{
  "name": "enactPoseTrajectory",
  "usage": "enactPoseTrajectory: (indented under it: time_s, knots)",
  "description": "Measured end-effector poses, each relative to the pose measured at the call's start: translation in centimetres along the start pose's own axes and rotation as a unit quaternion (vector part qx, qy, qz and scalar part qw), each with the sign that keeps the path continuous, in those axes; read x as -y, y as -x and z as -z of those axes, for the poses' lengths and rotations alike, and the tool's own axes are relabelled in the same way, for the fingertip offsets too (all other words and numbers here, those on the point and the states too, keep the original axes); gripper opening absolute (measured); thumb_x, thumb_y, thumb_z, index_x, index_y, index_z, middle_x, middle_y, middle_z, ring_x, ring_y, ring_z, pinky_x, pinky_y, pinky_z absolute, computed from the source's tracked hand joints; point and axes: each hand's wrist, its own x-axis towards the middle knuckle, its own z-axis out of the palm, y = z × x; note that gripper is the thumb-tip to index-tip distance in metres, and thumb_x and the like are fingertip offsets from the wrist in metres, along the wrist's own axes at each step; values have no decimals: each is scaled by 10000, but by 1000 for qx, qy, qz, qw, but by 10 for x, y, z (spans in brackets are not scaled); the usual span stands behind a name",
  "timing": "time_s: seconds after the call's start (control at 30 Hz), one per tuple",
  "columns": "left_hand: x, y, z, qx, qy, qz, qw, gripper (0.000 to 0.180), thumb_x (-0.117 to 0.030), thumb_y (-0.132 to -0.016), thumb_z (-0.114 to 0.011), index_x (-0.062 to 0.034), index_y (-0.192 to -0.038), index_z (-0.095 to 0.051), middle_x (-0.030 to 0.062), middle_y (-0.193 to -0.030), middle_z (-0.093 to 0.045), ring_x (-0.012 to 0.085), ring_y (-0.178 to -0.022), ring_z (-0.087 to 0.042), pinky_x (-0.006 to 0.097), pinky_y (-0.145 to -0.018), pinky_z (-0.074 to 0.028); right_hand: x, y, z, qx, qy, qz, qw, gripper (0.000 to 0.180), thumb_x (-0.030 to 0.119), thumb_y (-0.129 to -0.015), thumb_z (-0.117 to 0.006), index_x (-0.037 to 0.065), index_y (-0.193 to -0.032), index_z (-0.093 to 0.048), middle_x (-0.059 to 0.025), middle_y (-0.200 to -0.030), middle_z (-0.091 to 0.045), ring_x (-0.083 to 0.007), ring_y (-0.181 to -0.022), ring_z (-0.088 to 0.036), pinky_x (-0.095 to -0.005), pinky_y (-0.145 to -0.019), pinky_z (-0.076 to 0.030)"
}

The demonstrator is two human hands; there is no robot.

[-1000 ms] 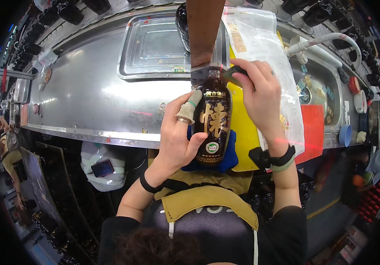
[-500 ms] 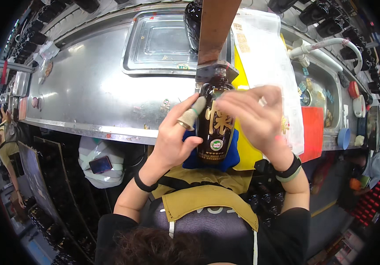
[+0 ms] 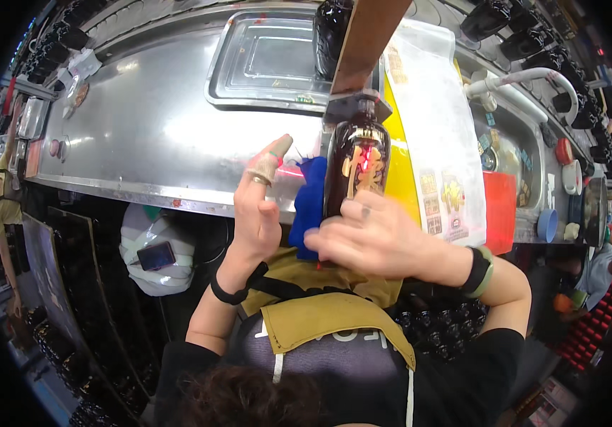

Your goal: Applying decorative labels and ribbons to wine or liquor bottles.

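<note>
A dark glossy bottle [image 3: 356, 153] with gold decoration lies on a blue cloth [image 3: 310, 203], its neck pointing away from me beneath a wooden bar [image 3: 366, 50]. My left hand [image 3: 256, 206] is raised left of the bottle, apart from it. Its fingers stretch upward and hold nothing; fabric finger covers sit on some of them. Across the bottle's lower end passes my right hand [image 3: 384, 238], smeared by motion, its fingers partly curled and pointing left over the cloth. It hides the bottle's base, and whether it touches the glass or holds anything is unclear.
A white sheet with gold stickers [image 3: 438, 135] lies on a yellow sheet [image 3: 402, 153], right of the bottle. Beyond stand a metal tray [image 3: 231, 64] and another dark bottle [image 3: 329, 43]. A sink [image 3: 526, 142] and red sheet [image 3: 499, 213] are farther right.
My right hand has swung down from the bottle's upper side to its lower end. My left hand has drawn away leftward. More of the blue cloth shows left of the bottle.
</note>
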Motion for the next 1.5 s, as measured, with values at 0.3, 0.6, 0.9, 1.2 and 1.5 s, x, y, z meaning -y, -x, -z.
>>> enactPoseTrajectory:
  time_s: [0.3, 0.6, 0.9, 1.2, 1.5]
  knots:
    - [-2, 14, -1, 3, 4, -22, 1000, 1025, -770, -1019, -113, 54, -1445, -549, 257, -1439, -594, 414, -1366, -553, 474, -1140, -421, -14, 30, -14, -108, -14, 64, 992, 202, 228, -764, -755, 221, -962, -718, 82, -957, -660, -115, -731, -536, -283, -750, -502]
    - [-12, 18, -10, 31, 24, -16, 999, 1025, -807, -1001, -154, 21, -1478, -525, 203, -1461, -586, 336, -1309, -597, 469, -1073, -478, -61, 59, -40, -221, -25, -28, 974, 327, -7, -824, -726, 151, -1108, -761, 16, -1030, -778, -127, -867, -712, -302, -791, -492]
    - [-21, 20, -17, 45, 30, -6, 999, 1040, -806, -998, -115, 17, -1475, -534, 202, -1469, -581, 336, -1311, -595, 468, -1070, -477, -35, 59, -31, -227, 53, -61, 970, 300, 24, -799, -733, 153, -1066, -782, -9, -1022, -781, -145, -753, -687, -298, -707, -502]
    - [-14, 39, -20, 121, -6, -68, 990, 1169, -412, -725, -931, 79, -1586, -311, 264, -1544, -486, 426, -1411, -496, 487, -1224, -318, -4, 61, -20, -218, 69, -136, 964, 308, 148, -775, -703, 156, -1072, -786, 49, -1079, -750, -143, -816, -580, -348, -768, -486]
    - [-8, 49, -44, 10, -74, -115, 991, 840, -21, -701, -850, 46, -1478, -538, 224, -1437, -620, 373, -1317, -611, 426, -1110, -476, 32, 69, -27, -185, 50, -92, 977, 374, 152, -712, -743, 137, -1083, -780, 51, -1076, -744, -129, -805, -589, -311, -757, -440]
